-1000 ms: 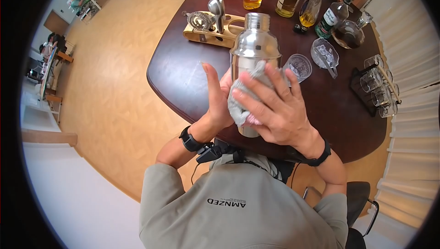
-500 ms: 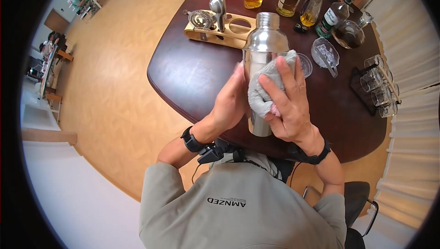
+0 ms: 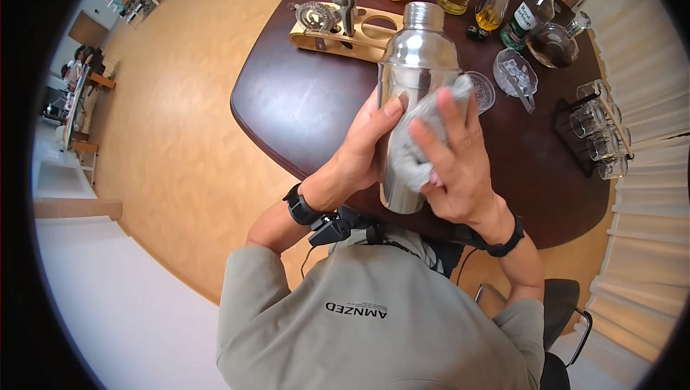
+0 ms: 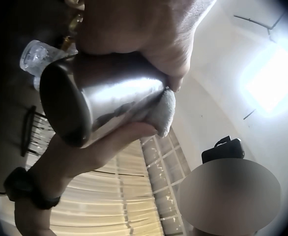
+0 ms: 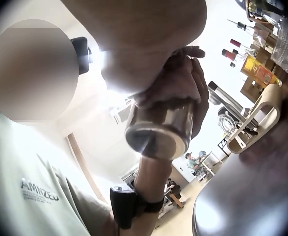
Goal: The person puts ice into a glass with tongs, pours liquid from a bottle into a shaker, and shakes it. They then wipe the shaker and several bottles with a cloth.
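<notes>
A shiny metal cocktail shaker (image 3: 419, 54), its cap on, is held up and slightly tilted in front of the chest, over the near table edge. My left hand (image 3: 359, 147) grips its left side, the thumb laid across the front. A grey cloth (image 3: 415, 151) with a pinkish patch is wrapped against the shaker's right side by my right hand (image 3: 460, 164), its fingers bent over the cloth. In the left wrist view the shaker's base (image 4: 63, 105) faces the camera, and the cloth (image 4: 165, 114) shows beyond the right thumb. The right wrist view shows the shaker (image 5: 163, 123) from below.
A wooden bar-tool rack (image 3: 359, 45) with a strainer (image 3: 315, 16) stands behind the shaker. At back right are several liquor bottles (image 3: 528, 18), an ice bowl (image 3: 514, 74) with tongs and a clear glass (image 3: 480, 92). A rack of glasses (image 3: 600, 128) stands at the right edge.
The left thumb, raised away from the shaker at first, now lies over its front. The shaker has shifted slightly right since the first frame, and the right hand has moved the cloth along its right side.
</notes>
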Motion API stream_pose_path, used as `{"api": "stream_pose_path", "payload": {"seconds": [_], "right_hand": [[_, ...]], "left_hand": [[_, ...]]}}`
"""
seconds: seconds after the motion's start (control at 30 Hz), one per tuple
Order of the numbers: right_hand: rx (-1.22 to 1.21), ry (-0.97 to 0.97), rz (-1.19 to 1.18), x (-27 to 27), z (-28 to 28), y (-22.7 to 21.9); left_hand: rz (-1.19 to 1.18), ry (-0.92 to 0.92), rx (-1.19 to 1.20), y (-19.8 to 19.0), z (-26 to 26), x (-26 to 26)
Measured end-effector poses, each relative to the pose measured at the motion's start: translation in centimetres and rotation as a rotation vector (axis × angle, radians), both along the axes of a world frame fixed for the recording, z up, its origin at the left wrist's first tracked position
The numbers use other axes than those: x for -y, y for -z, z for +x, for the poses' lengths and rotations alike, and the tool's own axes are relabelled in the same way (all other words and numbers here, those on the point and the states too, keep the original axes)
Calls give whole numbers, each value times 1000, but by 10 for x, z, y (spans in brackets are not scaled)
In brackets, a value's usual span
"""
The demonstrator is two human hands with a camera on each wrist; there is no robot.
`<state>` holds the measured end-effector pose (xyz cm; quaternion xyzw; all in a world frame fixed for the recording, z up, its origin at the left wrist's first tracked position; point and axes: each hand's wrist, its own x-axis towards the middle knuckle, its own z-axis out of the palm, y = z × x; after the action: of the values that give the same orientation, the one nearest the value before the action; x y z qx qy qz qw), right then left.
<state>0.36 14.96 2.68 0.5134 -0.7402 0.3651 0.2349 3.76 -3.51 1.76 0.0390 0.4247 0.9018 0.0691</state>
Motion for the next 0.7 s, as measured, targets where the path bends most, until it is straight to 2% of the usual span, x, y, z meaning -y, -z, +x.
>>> {"api": "stream_pose_path", "payload": {"seconds": [0.03, 0.1, 0.13, 0.2, 0.3, 0.4, 0.43, 0.47, 0.57, 0.7], "right_hand": [[0, 0, 0, -1, 6, 1], [-79, 35, 225, -2, 24, 2], [-81, 36, 224, -2, 30, 6], [-245, 59, 293, -1, 36, 20], [-190, 64, 271, -4, 28, 18], [-108, 81, 240, -4, 11, 1], [-55, 76, 155, -3, 4, -4], [-3, 70, 70, -2, -2, -9], [-4, 48, 12, 0, -11, -16], [22, 35, -34, 3, -8, -23]], "left_hand": [[-20, -14, -34, -1, -1, 1], [-75, -71, -39, -9, -2, 1], [-75, -71, -41, -11, -2, 4], [-42, -53, -12, -13, -2, 9], [16, -40, -73, 6, -4, 6], [131, -16, -87, 4, -5, 3], [194, 0, -67, 1, -5, 1], [194, 0, -71, 2, -5, -1], [175, -38, 12, 2, -2, -5], [62, -43, -58, 0, -5, -4]]}}
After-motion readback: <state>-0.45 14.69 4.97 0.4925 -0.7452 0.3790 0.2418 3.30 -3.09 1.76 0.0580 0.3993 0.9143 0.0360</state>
